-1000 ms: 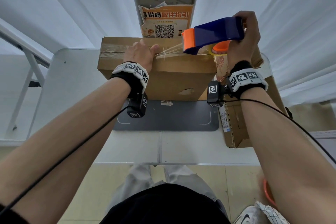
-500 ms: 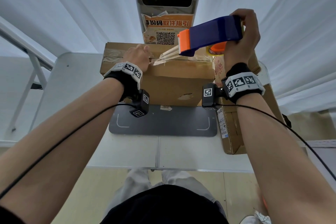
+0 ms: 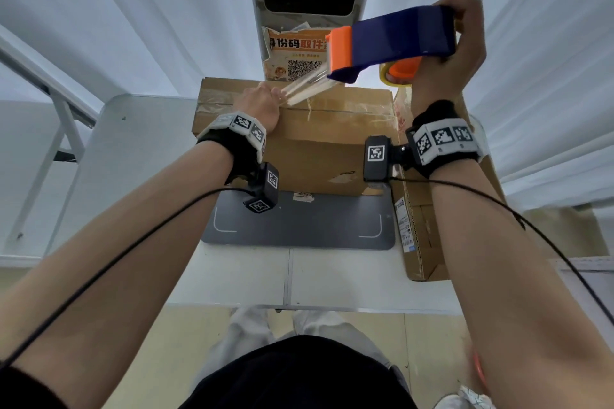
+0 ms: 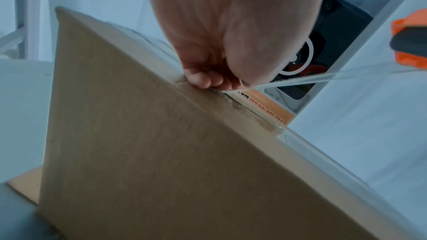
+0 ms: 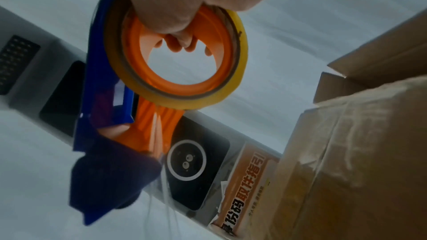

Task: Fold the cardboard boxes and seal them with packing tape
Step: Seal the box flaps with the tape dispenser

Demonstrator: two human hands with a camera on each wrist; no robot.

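Right hand (image 3: 455, 53) grips the tape dispenser (image 3: 392, 40) above the box (image 3: 315, 156), on the table's (image 3: 133, 159) far side. Left hand (image 3: 262, 106), fingers curled, pins the tape strip (image 3: 305, 90) to its top. If the fingers slip, the taut strip could twist and stick to itself.

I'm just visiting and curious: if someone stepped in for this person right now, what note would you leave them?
Left hand: pinches the tape strip against the top of the box.
Right hand: grips the tape dispenser, raised above the box, strip stretched taut between.
Done: box folded shut, tape along its top seam.
Left: cut the strip, press it flat; the second box on the right looks unsealed.
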